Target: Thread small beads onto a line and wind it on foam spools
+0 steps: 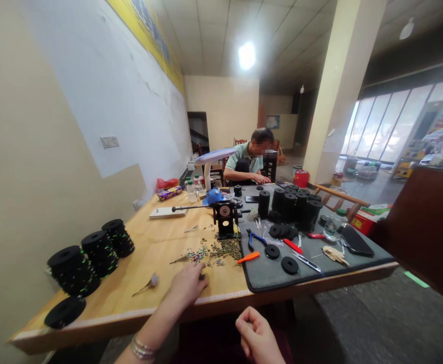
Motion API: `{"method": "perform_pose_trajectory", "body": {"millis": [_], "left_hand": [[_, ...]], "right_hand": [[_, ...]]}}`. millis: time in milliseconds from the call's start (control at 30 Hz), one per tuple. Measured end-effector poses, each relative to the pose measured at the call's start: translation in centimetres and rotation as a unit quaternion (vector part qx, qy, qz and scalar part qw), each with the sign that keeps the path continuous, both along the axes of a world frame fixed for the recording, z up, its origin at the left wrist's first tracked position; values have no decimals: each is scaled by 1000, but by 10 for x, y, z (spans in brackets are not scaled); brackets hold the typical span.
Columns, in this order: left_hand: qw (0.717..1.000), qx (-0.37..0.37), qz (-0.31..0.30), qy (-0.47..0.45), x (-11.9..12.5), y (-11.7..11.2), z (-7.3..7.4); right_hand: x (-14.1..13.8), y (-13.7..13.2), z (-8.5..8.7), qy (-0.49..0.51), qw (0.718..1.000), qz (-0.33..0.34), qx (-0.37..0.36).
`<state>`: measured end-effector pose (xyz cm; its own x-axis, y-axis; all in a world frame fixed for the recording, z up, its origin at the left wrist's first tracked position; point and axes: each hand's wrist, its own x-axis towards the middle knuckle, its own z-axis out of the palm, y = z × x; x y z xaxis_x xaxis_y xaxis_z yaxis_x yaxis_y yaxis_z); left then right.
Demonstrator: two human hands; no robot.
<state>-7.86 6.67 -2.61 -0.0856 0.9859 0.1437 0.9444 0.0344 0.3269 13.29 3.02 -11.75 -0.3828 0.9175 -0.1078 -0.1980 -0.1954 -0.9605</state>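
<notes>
My left hand (187,285) rests on the wooden table (161,242) near its front edge, its fingers curled down at the near end of a scatter of small beads and metal bits (216,251). What the fingertips pinch, if anything, is too small to see. A bracelet sits on that wrist. My right hand (257,336) hangs below the table edge, fingers folded into a loose fist with nothing showing in it. A small black winding machine (225,218) stands behind the beads.
Three black spools (92,255) and a flat black disc (64,312) lie at the left. A grey mat (320,273) carries pliers, orange-handled tools, discs and several stacked black spools (293,205). Another person (250,162) sits at the far end. A lamp (216,156) stands mid-table.
</notes>
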Motion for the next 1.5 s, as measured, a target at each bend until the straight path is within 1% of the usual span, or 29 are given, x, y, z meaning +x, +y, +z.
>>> {"method": "perform_pose_trajectory", "body": {"millis": [167,267,333,400,467,533,600,667,767,833,900,967,1033,1100,1133,1200,1333,1433,1500], "left_hand": [[998,48,15,-34,-7,9,6],[993,84,26,-74,-20,11,13],[988,104,35,-105,-31,8,16],[982,122,45,-134,-40,0,17],[976,138,54,-158,-44,-11,16],[965,153,60,-204,-41,-26,12],[942,159,57,-291,-33,-41,5],[917,141,51,-371,-21,-54,-7],[881,94,42,-462,2,-68,-28],[851,47,28,-523,20,-73,-39],[817,-10,-7,-576,39,-75,-47],[782,-70,-64,-616,57,-74,-49],[742,-122,-140,-644,73,-73,-47],[706,-163,-208,-657,83,-72,-44],[695,-178,-228,-658,86,-72,-43],[689,-202,-224,-659,88,-73,-41],[680,-231,-180,-672,81,-77,-44],[683,-236,-166,-670,78,-78,-47],[680,-246,-154,-673,77,-79,-49]], "right_hand": [[0,-2,5,-5,999,26,-20],[1,-3,6,-5,999,40,-25],[2,-4,6,-5,999,41,-26],[3,-4,5,-6,999,40,-34],[3,-4,5,-2,998,38,-44],[4,-4,5,4,998,35,-45],[4,-5,8,0,999,23,-32],[5,-6,13,-9,1000,6,-12],[6,-9,22,-10,1000,-10,2],[8,-9,31,-5,1000,-15,0],[10,-8,41,-5,1000,-20,0],[12,-6,51,-1,1000,-18,-2],[14,-3,58,21,1000,-8,-20],[16,-1,62,57,997,-3,-50],[17,1,63,73,995,-7,-63],[20,4,62,90,992,-26,-81],[27,13,59,102,987,-68,-103],[30,18,56,123,979,-92,-133],[32,21,54,135,973,-111,-152]]}}
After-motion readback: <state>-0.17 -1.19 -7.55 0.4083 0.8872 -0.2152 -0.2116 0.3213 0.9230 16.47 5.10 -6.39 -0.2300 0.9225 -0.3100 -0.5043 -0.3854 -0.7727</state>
